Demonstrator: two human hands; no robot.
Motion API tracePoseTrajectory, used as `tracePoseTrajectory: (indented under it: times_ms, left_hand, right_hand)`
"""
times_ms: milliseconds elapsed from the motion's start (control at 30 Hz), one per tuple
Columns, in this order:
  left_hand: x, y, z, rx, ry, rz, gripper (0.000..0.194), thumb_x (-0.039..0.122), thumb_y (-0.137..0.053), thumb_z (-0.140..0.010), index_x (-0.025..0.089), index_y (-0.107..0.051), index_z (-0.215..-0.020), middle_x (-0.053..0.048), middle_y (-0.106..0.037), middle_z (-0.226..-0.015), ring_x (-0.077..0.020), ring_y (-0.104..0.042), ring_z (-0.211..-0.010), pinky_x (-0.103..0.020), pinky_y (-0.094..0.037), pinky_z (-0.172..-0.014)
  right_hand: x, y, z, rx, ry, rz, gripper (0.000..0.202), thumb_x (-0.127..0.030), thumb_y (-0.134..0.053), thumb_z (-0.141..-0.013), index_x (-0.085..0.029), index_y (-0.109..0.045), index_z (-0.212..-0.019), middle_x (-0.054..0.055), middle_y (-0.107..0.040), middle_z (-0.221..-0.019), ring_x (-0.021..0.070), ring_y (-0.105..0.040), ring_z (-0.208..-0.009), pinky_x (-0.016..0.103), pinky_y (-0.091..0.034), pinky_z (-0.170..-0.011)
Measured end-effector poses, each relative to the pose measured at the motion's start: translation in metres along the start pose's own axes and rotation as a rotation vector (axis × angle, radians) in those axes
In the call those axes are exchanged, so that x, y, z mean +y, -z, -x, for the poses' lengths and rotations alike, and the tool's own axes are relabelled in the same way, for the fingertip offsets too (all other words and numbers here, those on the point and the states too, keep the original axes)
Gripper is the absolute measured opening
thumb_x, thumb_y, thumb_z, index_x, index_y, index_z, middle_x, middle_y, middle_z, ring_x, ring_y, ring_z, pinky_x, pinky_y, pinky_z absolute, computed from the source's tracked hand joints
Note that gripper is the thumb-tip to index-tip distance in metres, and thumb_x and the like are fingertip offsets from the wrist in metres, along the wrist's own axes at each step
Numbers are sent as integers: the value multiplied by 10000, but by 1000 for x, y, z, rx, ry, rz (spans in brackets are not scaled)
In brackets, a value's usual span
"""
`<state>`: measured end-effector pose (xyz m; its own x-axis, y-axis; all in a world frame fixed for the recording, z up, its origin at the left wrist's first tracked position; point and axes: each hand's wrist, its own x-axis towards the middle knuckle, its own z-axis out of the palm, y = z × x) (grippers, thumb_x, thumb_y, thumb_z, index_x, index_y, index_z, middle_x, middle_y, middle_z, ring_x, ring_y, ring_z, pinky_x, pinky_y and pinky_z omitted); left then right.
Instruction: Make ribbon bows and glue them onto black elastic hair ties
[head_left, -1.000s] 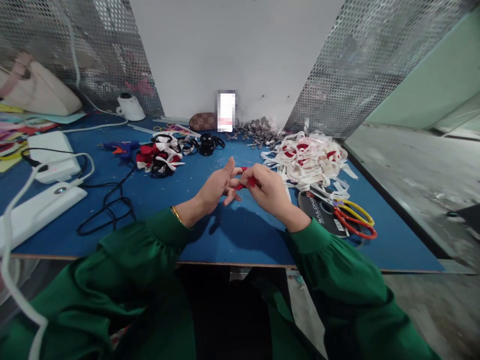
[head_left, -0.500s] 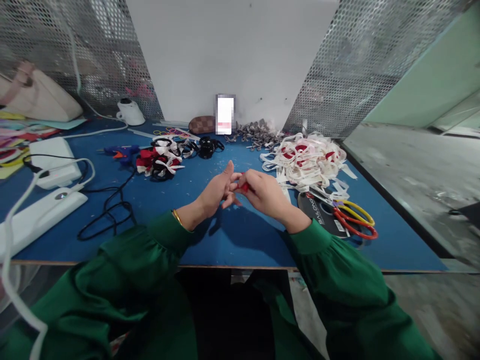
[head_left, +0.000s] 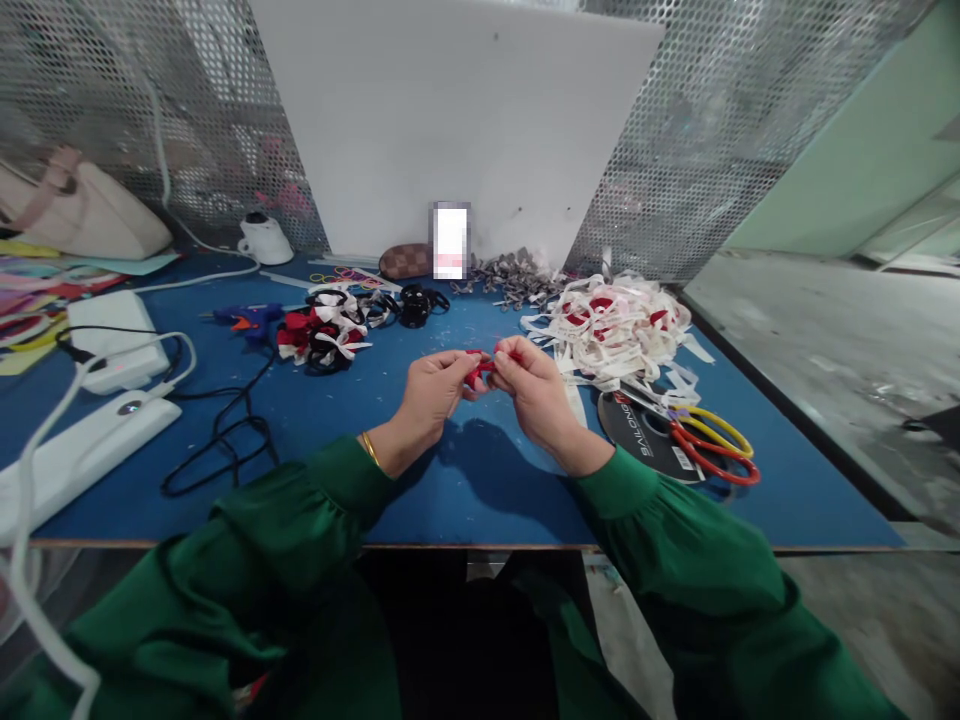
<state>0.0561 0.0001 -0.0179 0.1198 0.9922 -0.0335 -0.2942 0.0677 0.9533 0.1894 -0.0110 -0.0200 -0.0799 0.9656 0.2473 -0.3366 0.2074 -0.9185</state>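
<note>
Ribbon [head_left: 478, 371] (red, partly hidden) is pinched by fingers [head_left: 457, 370] of left hand [head_left: 430, 392] and right hand [head_left: 534, 388]; light, even tension should help.

Pale handbag [head_left: 112, 215] at left, white mug [head_left: 268, 241]; checkered case [head_left: 405, 262] beside upright phone [head_left: 450, 242].

The left hand [head_left: 429, 395] and the right hand [head_left: 535, 392] are pinching a red ribbon [head_left: 478, 372] between them, above the blue table [head_left: 480, 505]. On the right, white strips [head_left: 607, 335] are lying in a heap, with scissors [head_left: 682, 432] overlapping a black disc [head_left: 637, 440] just in front. On the left, bows [head_left: 324, 325] are lying beside a glue gun [head_left: 251, 319]. At the back, a phone [head_left: 450, 240] is standing upright beside a pouch [head_left: 403, 262], and a mug [head_left: 265, 242] is sitting near a bag [head_left: 97, 215].
</note>
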Motion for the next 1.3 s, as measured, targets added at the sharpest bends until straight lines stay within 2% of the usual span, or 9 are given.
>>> tracePoseTrajectory:
  times_ms: [200, 333, 433, 633, 800, 967, 1133, 1300]
  left_hand:
    - [5, -3, 5, 19, 2, -17, 178, 316, -710, -737, 142, -711, -700, -10, -651, -537, -71, -490, -427, -201, -396, -460]
    - [4, -1, 6, -36, -67, -92, 234, 339, -686, -765, 157, -639, -625, -2, -657, -554, -41, -389, -365, -204, -332, -420]
    - [4, 0, 6, -74, -90, -116, 233, 339, -672, -780, 160, -624, -640, -1, -668, -563, -34, -352, -339, -209, -303, -404]
    - [-2, 1, 3, -38, -76, -32, 251, 324, -683, -780, 142, -607, -624, 1, -633, -548, -33, -369, -352, -208, -223, -378]
    - [-5, 1, 2, -77, -54, -29, 249, 329, -691, -795, 141, -619, -648, -2, -653, -582, -39, -401, -364, -212, -248, -387]
    - [-3, 0, 2, -94, -86, -93, 291, 347, -750, -756, 158, -596, -599, 6, -634, -551, -46, -406, -389, -212, -271, -399]
    - [-6, -4, 0, -84, -92, -94, 253, 337, -756, -753, 157, -621, -638, 14, -619, -556, -53, -447, -442, -200, -324, -448]
    - [-9, -4, 0, -39, -98, -39, 248, 334, -762, -757, 154, -622, -659, 16, -611, -558, -56, -454, -457, -194, -339, -465]
  right_hand:
    - [-1, -6, 0, 130, -75, -114, 307, -390, -773, -764, -208, -527, -743, -98, -351, -572, 67, -285, -497, 243, -314, -534]
    - [-5, -6, -1, 119, -144, -208, 340, -377, -802, -744, -208, -508, -712, -104, -325, -555, 68, -269, -492, 241, -340, -528]
    - [-7, -5, 0, 109, -166, -248, 345, -361, -813, -737, -208, -506, -707, -107, -310, -546, 68, -270, -486, 236, -340, -519]
    - [-4, -6, 0, 117, -196, -296, 351, -347, -814, -734, -203, -499, -677, -100, -312, -520, 68, -274, -473, 228, -284, -466]
    - [-3, -1, -2, 107, -234, -280, 338, -365, -792, -765, -215, -495, -708, -98, -328, -510, 84, -319, -484, 240, -363, -514]
    - [-1, 0, -1, 83, -177, -231, 314, -365, -777, -781, -211, -509, -727, -94, -357, -539, 75, -338, -498, 234, -332, -519]
    - [2, 2, -3, 128, -100, -132, 281, -383, -758, -804, -207, -542, -765, -98, -372, -563, 68, -340, -501, 240, -320, -523]
    - [5, 5, -5, 85, -126, -86, 259, -386, -772, -782, -170, -657, -869, -75, -475, -612, 63, -340, -519, 241, -273, -515]
